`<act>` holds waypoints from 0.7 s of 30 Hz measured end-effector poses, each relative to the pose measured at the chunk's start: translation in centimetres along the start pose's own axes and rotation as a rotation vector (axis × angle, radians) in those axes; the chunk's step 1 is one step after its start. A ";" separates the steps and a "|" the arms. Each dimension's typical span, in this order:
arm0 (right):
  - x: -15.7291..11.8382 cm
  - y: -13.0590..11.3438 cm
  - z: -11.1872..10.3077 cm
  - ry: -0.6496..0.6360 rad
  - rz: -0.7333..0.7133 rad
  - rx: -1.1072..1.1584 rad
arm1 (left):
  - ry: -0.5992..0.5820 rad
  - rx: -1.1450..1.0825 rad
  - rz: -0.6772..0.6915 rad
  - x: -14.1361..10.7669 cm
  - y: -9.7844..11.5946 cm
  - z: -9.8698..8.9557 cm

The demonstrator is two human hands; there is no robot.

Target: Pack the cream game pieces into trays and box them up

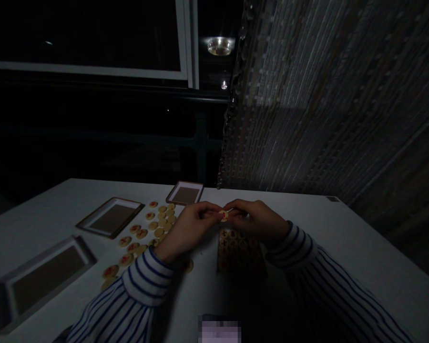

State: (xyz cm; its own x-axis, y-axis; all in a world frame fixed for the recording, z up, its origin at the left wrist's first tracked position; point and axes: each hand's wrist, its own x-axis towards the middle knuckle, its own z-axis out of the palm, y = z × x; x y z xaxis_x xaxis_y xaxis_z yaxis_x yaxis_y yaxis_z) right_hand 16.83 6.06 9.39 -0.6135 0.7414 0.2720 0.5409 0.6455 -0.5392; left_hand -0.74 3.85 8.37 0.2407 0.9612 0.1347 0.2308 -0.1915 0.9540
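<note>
A round wooden piece with a red character (223, 216) is pinched between the fingertips of my left hand (191, 226) and my right hand (255, 219). Both hands are closed on it, above the table. Below my right hand lies a dark box (240, 274) with several round pieces (233, 243) in rows, partly hidden by the hand. Many loose round pieces (153, 226) are spread to the left of my left hand, some with red characters and some plain. One more piece (188, 266) lies near my left wrist.
Three shallow open trays or lids rest on the white table (329, 247): one at the back (169, 196), one at the left (109, 234), one at the front left (12, 325). A beaded curtain (293, 105) hangs behind the right side. A pixelated patch is at the bottom.
</note>
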 end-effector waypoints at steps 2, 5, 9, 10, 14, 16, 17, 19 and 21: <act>0.0 0.0 0.0 0.006 -0.017 -0.059 | 0.002 0.002 0.010 0.1 0.0 -0.1; 0.1 -0.1 -0.1 0.020 -0.048 -0.154 | 0.009 0.023 0.027 0.1 0.0 -0.1; 0.2 -0.4 -0.1 0.056 -0.098 -0.253 | 0.031 0.032 0.022 0.1 0.1 0.0; 0.2 -0.4 -0.1 0.071 -0.110 -0.275 | 0.044 0.033 0.017 0.1 0.2 0.0; 0.2 -0.3 0.1 0.103 -0.153 -0.357 | 0.088 0.024 -0.009 0.2 0.2 0.0; 0.1 -0.2 0.1 0.107 -0.173 -0.386 | 0.091 0.017 -0.003 0.2 0.0 0.0; 0.1 -0.2 0.1 0.108 -0.180 -0.398 | 0.087 0.014 0.003 0.2 0.0 0.0; 0.1 -0.1 0.1 0.101 -0.185 -0.421 | 0.074 0.011 0.013 0.2 -0.1 0.0; 0.1 0.0 0.0 0.093 -0.187 -0.436 | 0.058 0.012 0.021 0.2 -0.1 -0.1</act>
State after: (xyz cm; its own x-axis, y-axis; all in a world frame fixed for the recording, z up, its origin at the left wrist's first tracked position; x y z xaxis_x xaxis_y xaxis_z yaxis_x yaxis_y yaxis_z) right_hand 16.75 6.08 9.42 -0.6797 0.6061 0.4131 0.6295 0.7711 -0.0956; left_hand -0.77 4.06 8.31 0.1910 0.9668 0.1698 0.2380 -0.2134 0.9475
